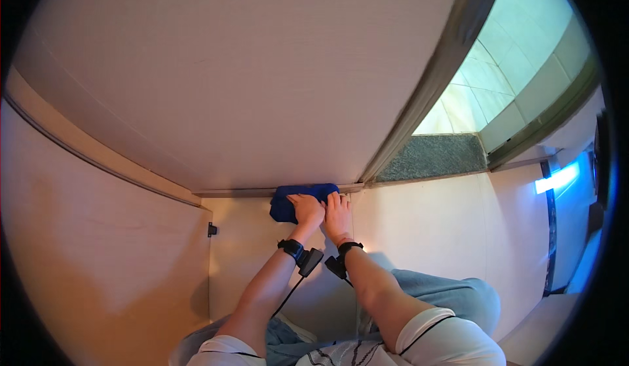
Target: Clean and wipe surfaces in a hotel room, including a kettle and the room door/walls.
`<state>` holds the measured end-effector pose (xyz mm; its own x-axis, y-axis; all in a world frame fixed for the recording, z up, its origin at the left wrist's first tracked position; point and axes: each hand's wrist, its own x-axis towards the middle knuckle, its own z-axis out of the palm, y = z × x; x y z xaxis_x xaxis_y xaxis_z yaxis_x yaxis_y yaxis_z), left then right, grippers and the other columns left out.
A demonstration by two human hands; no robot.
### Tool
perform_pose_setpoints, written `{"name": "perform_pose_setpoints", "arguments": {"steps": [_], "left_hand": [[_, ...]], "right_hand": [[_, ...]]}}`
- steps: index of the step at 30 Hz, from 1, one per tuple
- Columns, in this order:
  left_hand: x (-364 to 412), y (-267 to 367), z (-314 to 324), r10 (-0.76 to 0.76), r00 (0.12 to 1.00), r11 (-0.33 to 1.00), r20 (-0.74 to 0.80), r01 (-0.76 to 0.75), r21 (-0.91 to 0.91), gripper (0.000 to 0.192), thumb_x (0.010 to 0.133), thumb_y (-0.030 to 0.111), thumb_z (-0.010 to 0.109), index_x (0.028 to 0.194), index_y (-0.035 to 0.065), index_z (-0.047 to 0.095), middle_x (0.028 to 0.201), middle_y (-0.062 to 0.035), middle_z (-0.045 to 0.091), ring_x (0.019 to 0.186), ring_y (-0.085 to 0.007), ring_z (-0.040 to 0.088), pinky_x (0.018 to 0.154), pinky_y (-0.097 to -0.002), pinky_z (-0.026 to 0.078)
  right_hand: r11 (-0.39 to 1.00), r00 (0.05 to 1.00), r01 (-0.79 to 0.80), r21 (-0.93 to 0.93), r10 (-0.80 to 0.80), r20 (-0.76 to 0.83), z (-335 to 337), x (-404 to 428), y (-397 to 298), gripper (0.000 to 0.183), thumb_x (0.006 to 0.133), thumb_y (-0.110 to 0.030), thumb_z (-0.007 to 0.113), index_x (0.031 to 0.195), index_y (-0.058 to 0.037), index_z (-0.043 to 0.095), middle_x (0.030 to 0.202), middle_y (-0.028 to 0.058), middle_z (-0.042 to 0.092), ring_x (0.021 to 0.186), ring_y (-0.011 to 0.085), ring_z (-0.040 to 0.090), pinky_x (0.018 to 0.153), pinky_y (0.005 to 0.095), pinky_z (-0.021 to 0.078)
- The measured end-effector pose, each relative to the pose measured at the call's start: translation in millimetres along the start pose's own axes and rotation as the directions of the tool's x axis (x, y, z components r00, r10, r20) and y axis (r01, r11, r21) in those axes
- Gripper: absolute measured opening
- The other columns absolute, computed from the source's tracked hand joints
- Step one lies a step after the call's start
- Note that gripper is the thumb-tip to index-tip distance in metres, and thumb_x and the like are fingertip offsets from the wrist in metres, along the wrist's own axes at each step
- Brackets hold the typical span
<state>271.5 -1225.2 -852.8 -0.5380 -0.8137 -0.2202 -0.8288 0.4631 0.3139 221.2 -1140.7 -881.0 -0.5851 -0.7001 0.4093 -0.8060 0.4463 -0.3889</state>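
A folded dark blue cloth [282, 206] lies on the floor and reaches up against the wooden baseboard [241, 193]. My left hand [309, 211] presses on the middle of the cloth, fingers pointing to the left. Close beside it, my right hand [337, 217] has its fingers over the cloth's right end, by the baseboard. The two hands almost touch, and they hide part of the cloth. Each wrist wears a black strap with a small device [310, 262] and a cable.
A flat pale wall panel [275, 81] rises before me. To the right are a door frame [417, 96], a dark stone threshold [435, 157] and a tiled floor [479, 83]. A wooden panel [108, 228] with a small black fitting [212, 229] stands left. My bent knee [452, 297] is at lower right.
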Motion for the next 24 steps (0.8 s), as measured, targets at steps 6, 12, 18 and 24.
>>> {"name": "perform_pose_setpoints", "arguments": {"steps": [6, 12, 18, 24], "left_hand": [[-13.8, 28.2, 3.8, 0.079, 0.991, 0.947, 0.108, -0.041, -0.317, 0.058, 0.093, 0.024, 0.048, 0.126, -0.0227, 0.038, 0.132, -0.0527, 0.022, 0.125, -0.0607, 0.033, 0.105, -0.0487, 0.037], [-46.4, 60.7, -3.0, 0.198, 0.979, 0.891, -0.052, -0.202, -0.407, 0.046, 0.091, 0.010, 0.048, 0.128, -0.0142, 0.036, 0.132, -0.0483, 0.026, 0.119, -0.0610, 0.038, 0.103, -0.0523, 0.037], [-40.0, 50.8, -34.6, 0.554, 0.660, 0.773, -0.508, -0.634, 0.019, 0.037, 0.085, 0.010, 0.054, 0.120, -0.0016, 0.052, 0.127, -0.0392, 0.041, 0.121, -0.0580, 0.036, 0.107, -0.0651, 0.023], [-20.5, 82.4, -114.0, 0.508, 0.628, 0.792, -0.590, -0.609, 0.034, 0.034, 0.091, 0.021, 0.057, 0.119, 0.0027, 0.054, 0.126, -0.0389, 0.042, 0.108, -0.0550, 0.045, 0.088, -0.0626, 0.036]], "right_hand": [[0.975, 0.966, -0.221, 0.006, 0.220, -0.139, 3.8, 1.5, 17.2, 0.032, 0.085, -0.022, 0.063, 0.108, -0.0012, 0.056, 0.116, 0.0132, 0.056, 0.101, 0.0337, 0.052, 0.083, 0.0440, 0.0414], [0.934, 0.913, -0.331, 0.138, 0.354, -0.202, 7.3, 4.0, 42.3, 0.037, 0.083, -0.011, 0.060, 0.115, 0.0049, 0.050, 0.120, 0.0237, 0.053, 0.110, 0.0413, 0.050, 0.093, 0.0487, 0.0408], [0.887, 0.797, -0.354, 0.298, 0.452, -0.401, -29.2, 46.3, 31.1, 0.049, 0.084, -0.004, 0.051, 0.128, 0.0136, 0.039, 0.134, 0.0344, 0.040, 0.124, 0.0487, 0.039, 0.107, 0.0511, 0.0311], [0.794, 0.687, 0.125, 0.595, 0.363, -0.630, -128.0, 147.4, 6.9, 0.058, 0.087, -0.010, 0.049, 0.138, 0.0110, 0.032, 0.139, 0.0289, 0.039, 0.130, 0.0438, 0.037, 0.111, 0.0461, 0.0251]]}}
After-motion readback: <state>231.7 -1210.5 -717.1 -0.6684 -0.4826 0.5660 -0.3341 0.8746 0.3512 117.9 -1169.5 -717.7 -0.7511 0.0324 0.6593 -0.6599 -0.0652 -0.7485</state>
